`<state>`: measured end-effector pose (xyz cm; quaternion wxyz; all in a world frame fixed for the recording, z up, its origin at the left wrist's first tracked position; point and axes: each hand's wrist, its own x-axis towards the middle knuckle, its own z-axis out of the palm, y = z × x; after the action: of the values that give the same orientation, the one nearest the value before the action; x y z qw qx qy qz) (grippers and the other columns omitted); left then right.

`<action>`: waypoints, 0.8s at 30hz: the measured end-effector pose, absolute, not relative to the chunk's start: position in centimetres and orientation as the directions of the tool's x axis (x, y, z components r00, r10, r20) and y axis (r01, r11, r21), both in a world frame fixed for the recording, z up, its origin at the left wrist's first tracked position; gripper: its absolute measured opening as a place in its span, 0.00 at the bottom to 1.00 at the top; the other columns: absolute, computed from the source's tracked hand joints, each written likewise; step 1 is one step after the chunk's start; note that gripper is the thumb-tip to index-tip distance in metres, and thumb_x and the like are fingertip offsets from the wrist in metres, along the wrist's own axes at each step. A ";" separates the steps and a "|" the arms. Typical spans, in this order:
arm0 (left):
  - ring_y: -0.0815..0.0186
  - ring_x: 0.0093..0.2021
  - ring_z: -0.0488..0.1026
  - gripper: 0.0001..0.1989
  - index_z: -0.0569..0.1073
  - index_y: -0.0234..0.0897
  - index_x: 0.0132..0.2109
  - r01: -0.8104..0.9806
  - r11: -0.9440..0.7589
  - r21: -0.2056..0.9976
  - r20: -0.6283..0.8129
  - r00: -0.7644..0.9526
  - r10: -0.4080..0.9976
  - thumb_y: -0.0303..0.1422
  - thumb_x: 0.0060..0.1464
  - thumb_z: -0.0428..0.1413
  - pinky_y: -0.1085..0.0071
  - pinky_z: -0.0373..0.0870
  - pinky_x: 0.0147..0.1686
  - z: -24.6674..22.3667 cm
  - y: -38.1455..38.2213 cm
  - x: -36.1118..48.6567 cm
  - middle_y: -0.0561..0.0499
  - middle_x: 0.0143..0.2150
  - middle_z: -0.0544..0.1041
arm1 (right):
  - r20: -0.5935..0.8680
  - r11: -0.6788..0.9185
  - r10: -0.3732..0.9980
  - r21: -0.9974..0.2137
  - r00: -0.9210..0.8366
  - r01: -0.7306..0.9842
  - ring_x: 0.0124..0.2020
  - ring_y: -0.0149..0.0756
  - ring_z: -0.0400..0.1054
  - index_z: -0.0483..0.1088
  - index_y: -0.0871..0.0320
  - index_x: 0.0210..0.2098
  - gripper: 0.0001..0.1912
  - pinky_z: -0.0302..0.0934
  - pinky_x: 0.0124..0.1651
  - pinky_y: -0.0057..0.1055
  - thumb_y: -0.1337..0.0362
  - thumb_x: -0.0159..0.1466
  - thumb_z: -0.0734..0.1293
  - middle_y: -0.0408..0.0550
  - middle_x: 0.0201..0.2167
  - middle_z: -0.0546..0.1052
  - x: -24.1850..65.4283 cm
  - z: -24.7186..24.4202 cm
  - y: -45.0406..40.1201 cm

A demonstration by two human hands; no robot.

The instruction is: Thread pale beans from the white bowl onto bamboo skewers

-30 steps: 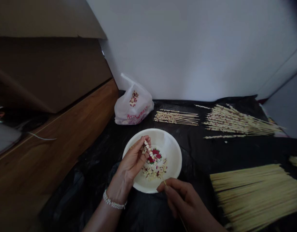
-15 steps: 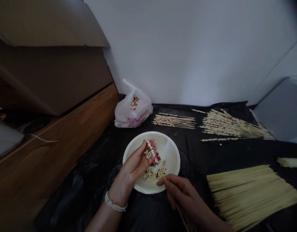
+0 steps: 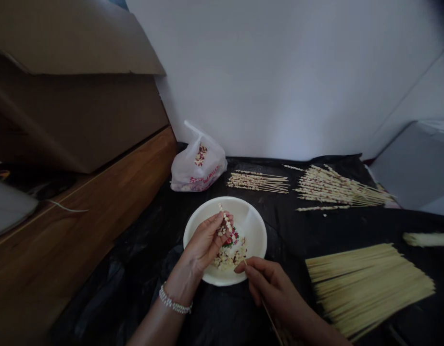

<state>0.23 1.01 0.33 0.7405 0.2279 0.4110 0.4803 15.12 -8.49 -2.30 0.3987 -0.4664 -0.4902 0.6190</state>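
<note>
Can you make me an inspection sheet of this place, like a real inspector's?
Surface: wrinkled black plastic sheet.
Things in use: white bowl with loose pieces; plain sticks; smaller pile and larger pile of threaded sticks.
Clutter: stray pale piece near the larger pile.
Hands: left hand holds pale pieces, some in a row; right hand pinches a stick.
Cables: thin white strand, perhaps not a cable.
Surroundings: white bag, cardboard box, pale wall.
</note>
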 end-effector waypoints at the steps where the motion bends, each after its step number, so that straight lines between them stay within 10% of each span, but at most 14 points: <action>1: 0.72 0.27 0.71 0.06 0.79 0.34 0.35 -0.527 0.431 0.733 -0.382 0.205 0.901 0.31 0.49 0.65 0.79 0.70 0.28 0.3 1.1 0.2 0.51 0.31 0.77 | -0.184 -0.198 0.951 -0.980 -0.247 -0.032 0.16 0.27 0.50 0.72 0.63 0.37 0.24 0.40 0.22 0.28 0.46 0.66 0.61 0.34 0.13 0.60 15.1 -2.3 -8.5; 24: 0.66 0.36 0.78 0.08 0.80 0.32 0.41 -0.487 0.511 0.708 -0.446 0.253 0.859 0.29 0.54 0.61 0.76 0.74 0.35 0.5 0.9 0.4 0.42 0.40 0.82 | -0.135 -0.141 0.968 -0.990 -0.213 -0.011 0.17 0.28 0.51 0.74 0.62 0.38 0.22 0.43 0.23 0.28 0.48 0.67 0.61 0.34 0.13 0.60 15.5 -2.3 -7.9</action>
<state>0.38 0.86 0.45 0.7603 0.2204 0.4214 0.4424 15.50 -7.90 -2.30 0.4142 -0.4709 -0.5079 0.5905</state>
